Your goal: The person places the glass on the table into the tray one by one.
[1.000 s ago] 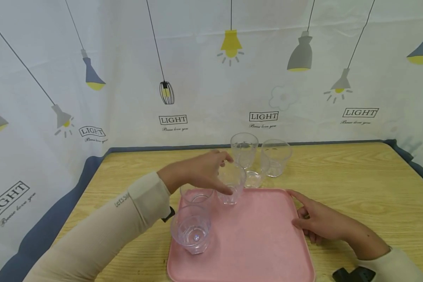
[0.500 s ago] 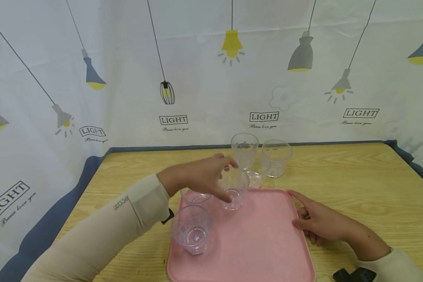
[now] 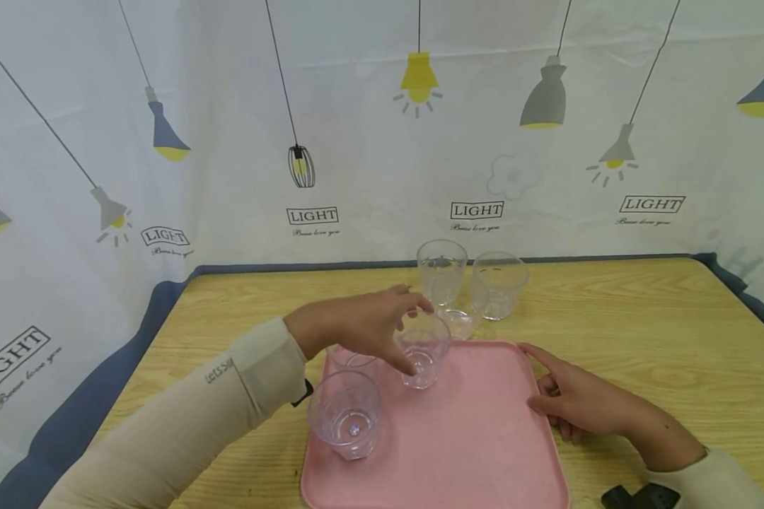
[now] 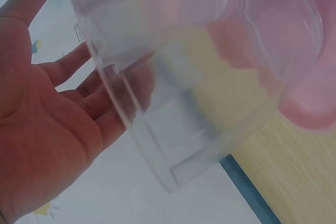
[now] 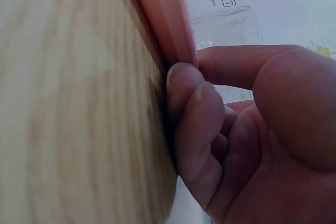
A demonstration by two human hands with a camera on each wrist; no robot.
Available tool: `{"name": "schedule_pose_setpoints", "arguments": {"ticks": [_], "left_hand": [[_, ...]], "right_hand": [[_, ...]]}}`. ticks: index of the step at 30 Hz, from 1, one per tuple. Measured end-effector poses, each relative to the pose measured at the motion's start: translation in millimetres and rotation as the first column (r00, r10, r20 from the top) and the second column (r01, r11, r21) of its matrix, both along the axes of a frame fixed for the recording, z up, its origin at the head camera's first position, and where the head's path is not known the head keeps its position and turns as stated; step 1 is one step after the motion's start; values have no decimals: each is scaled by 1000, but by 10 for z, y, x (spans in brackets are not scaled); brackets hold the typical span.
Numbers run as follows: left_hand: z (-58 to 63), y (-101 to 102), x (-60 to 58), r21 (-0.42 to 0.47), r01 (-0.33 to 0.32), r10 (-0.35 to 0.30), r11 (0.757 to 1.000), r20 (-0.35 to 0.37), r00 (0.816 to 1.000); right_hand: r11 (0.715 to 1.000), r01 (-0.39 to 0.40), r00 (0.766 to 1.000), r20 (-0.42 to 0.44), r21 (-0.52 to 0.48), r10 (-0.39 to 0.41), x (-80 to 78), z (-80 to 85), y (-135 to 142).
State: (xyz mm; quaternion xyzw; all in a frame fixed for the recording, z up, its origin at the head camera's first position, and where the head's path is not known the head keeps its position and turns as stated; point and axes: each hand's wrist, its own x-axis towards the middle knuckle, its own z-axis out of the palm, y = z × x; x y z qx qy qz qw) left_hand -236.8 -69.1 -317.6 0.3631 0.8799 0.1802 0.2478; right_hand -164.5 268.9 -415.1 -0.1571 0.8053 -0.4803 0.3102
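On the wood-grain desk (image 3: 649,318), the right hand (image 3: 582,399) grips a pink rectangular tray (image 3: 461,438) — left hand (image 3: 366,319), a clear tapered plastic cup (image 3: 431,351) over its far side.

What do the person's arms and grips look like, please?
The left sleeve is cream, with small dark lettering near its cuff; the right sleeve, also cream, shows only partly. A black item shows by that left cuff, another black item beside the right sleeve. The left grip and right grip wear no gloves.

There are six clear cups (image 3: 345,410), one tray (image 3: 465,445) and one table (image 3: 649,318).
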Motion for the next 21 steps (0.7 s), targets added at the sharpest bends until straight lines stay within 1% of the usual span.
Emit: {"name": "schedule_pose_setpoints", "arguments": {"ticks": [6,12,16,21], "left_hand": [[5,-4,15,-1,-2,2,1000,5,1000],[-16,-21,-7,-1,3,-2,1000,12,1000],[4,-54,-36,19,-2,2,1000,-26,1000],[61,-156,-70,114,-44,57,993,-117,991]], "right_hand": [[1000,5,1000,-2,9,-5,2,12,-12],[1000,2,1000,2,9,-2,-9,-8,6],[1000,-1,1000,1,15,1,-13,-14,13],[1000,-5,1000,-10,19,6,-14,-10,9]]}}
